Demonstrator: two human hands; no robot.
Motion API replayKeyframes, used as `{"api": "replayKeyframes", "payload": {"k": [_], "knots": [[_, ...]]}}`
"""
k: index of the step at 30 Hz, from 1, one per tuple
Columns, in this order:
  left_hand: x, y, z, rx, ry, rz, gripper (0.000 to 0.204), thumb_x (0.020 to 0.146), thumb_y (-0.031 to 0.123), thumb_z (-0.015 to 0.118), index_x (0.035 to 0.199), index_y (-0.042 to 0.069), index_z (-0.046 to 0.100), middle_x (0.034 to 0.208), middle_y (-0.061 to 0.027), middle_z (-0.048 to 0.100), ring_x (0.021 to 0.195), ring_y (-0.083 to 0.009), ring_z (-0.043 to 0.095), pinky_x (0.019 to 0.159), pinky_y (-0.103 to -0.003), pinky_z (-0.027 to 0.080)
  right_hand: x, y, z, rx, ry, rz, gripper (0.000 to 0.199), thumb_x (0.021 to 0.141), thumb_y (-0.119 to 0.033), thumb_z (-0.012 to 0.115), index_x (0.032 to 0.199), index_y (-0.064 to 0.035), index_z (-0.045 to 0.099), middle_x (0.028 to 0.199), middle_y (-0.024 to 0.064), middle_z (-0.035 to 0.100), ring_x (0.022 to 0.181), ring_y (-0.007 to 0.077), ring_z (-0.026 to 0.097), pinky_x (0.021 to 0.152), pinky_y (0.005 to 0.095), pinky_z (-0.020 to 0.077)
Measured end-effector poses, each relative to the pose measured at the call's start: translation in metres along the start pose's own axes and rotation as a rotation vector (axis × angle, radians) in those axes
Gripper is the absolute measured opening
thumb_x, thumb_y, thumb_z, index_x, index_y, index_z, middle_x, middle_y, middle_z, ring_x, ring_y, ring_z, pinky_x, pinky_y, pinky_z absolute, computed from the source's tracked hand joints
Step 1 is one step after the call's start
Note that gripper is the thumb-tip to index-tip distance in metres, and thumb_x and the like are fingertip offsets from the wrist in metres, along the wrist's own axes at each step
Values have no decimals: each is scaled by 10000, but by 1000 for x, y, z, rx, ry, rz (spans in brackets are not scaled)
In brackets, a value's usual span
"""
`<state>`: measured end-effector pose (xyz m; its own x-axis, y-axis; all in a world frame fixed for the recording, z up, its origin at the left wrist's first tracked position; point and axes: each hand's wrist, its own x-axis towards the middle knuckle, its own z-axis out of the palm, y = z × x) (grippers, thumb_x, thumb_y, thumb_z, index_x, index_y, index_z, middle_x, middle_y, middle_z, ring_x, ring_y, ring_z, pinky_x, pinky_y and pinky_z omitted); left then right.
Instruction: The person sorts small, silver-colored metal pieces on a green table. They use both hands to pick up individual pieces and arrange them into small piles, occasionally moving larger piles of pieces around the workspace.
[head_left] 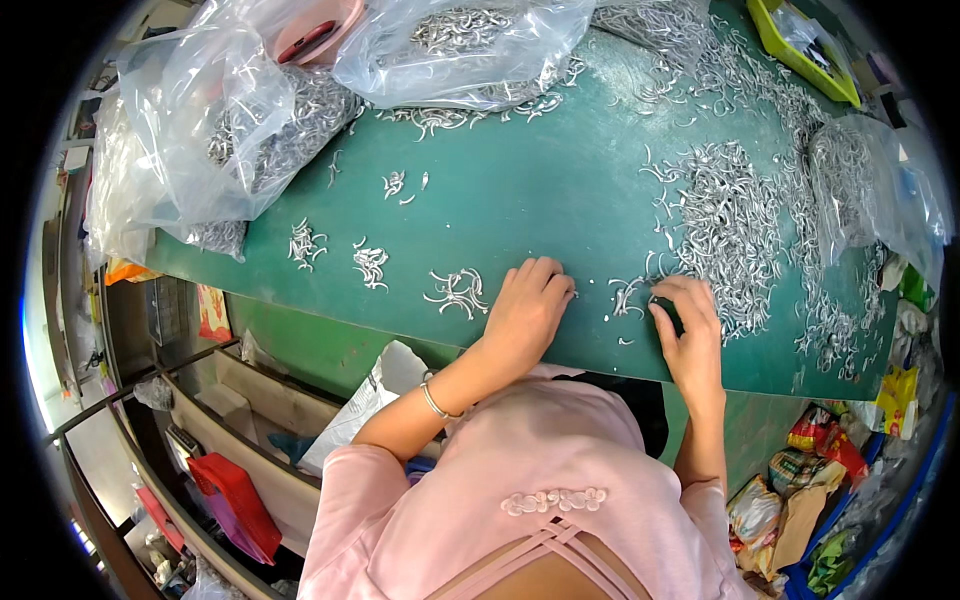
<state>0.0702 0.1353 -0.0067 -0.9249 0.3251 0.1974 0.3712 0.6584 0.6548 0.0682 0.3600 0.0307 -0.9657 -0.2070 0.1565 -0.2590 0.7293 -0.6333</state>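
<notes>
My left hand (530, 306) rests on the green table with its fingers curled together. Whatever may be in them is hidden. To its left lies a small group of curved silver metal pieces (460, 292). My right hand (690, 318) is at the left edge of a large heap of the same hook-shaped pieces (730, 230), its thumb and bent fingers apart around a small gap. A few loose curved pieces (627, 296) lie just left of its fingertips. Two more small groups, one nearer (370, 264) and one farther left (305, 244), sit along the table's left side.
Clear plastic bags of metal pieces stand at the back left (270, 130), back middle (460, 50) and right (850, 180). A pink bowl (345, 20) holds a red-handled tool. A yellow-green basket (800, 55) is at the far right. The table's near edge (350, 318) runs before my body.
</notes>
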Motion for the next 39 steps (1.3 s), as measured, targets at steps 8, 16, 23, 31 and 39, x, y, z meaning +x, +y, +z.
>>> {"api": "replayKeyframes", "payload": {"k": [8,16,23,31,39], "knots": [[14,6,13,-21,61,-11,128,827,14,645,945,30,597,916,-107,553,856,-301,538,750,-389,420,-11,3,21,43,-98,-101,254,732,24,701,972,2,621,993,113,582,912,330,555,825,419,455],[33,25,17,-64,-100,145,230,797,39,671,1021,48,618,1012,-98,550,936,-296,525,790,-385,415,-12,8,6,-127,155,-4,187,753,21,686,930,6,631,970,140,582,881,329,547,782,423,442],[17,21,8,35,-176,161,246,781,44,687,1015,34,609,1087,-111,531,973,-292,514,811,-386,408,-12,6,27,-5,40,1,216,740,29,710,931,16,610,983,144,558,909,345,543,791,426,457],[7,14,-2,6,-102,77,214,789,36,688,982,17,599,1024,-123,530,929,-306,515,794,-393,414,-3,8,19,100,13,65,261,772,52,696,1019,13,622,999,146,580,882,325,589,769,375,488],[-7,14,-6,-22,-99,13,196,803,28,679,980,17,596,1003,-119,534,915,-309,522,786,-392,414,19,-10,40,381,-78,76,274,829,48,635,1097,1,616,1034,147,610,846,288,627,726,356,499]]}}
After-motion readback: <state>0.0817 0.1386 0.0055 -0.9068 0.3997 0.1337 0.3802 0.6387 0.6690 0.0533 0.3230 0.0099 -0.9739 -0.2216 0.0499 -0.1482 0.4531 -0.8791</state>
